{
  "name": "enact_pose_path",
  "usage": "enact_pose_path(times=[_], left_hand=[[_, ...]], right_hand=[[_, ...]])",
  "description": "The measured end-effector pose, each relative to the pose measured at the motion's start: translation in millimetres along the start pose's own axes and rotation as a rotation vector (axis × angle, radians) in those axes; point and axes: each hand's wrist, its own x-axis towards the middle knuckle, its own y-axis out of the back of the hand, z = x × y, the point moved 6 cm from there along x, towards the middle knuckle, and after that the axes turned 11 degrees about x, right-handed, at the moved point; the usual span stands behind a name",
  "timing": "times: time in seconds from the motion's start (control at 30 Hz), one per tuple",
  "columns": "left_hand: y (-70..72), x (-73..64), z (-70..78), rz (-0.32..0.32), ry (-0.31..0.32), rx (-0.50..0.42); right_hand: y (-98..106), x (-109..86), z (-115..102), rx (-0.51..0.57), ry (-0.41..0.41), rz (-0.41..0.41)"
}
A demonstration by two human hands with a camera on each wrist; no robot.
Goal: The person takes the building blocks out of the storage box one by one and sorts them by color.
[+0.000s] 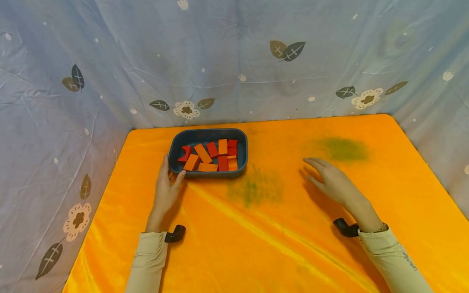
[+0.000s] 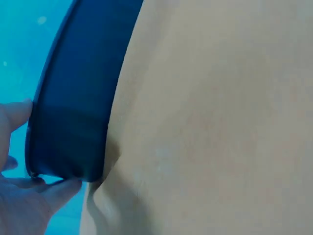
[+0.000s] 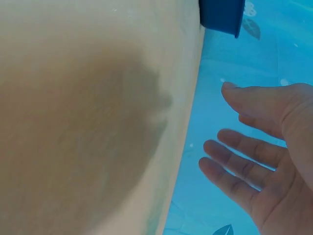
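A dark blue rectangular tray (image 1: 216, 174) with rounded corners sits towards the back left of the table. Inside it lie several red and orange toy blocks (image 1: 202, 153), among them a red block with an arch cut-out (image 1: 184, 153). My left hand (image 1: 166, 193) holds the tray's front left corner, thumb at the front rim and fingers along the left end. The left wrist view shows the tray wall (image 2: 80, 93) between thumb and fingers. To the tray's right, my right hand (image 1: 334, 182) hovers over the table with fingers apart, holding nothing.
A yellow-orange cloth (image 1: 261, 249) with creases and green-tinted patches (image 1: 343, 148) covers the table. Grey-blue patterned curtains (image 1: 231, 56) enclose the back and both sides. A dark device (image 1: 175, 234) is strapped at each wrist.
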Motion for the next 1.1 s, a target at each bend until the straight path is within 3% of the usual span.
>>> enact_pose_path(times=[0.2,0.33,0.43,0.63,1.1], left_hand=[[-2.3,2.4,-4.7,-0.052,0.138,-0.164],[-1.1,2.0,-3.7,-0.074,0.167,-0.230],[3.1,0.0,5.3,-0.084,0.182,-0.285],[9.1,-3.5,19.8,-0.082,0.214,-0.291],[9.8,-5.7,22.3,-0.073,0.232,-0.316]], right_hand=[[-2.0,8.8,-10.6,0.031,0.068,0.005],[-2.7,15.9,-20.8,0.035,0.097,-0.001],[-3.8,23.7,-28.7,0.027,0.105,-0.001],[-7.0,40.1,-43.0,0.016,0.141,0.016],[-16.7,64.8,-69.7,0.008,0.254,-0.005]])
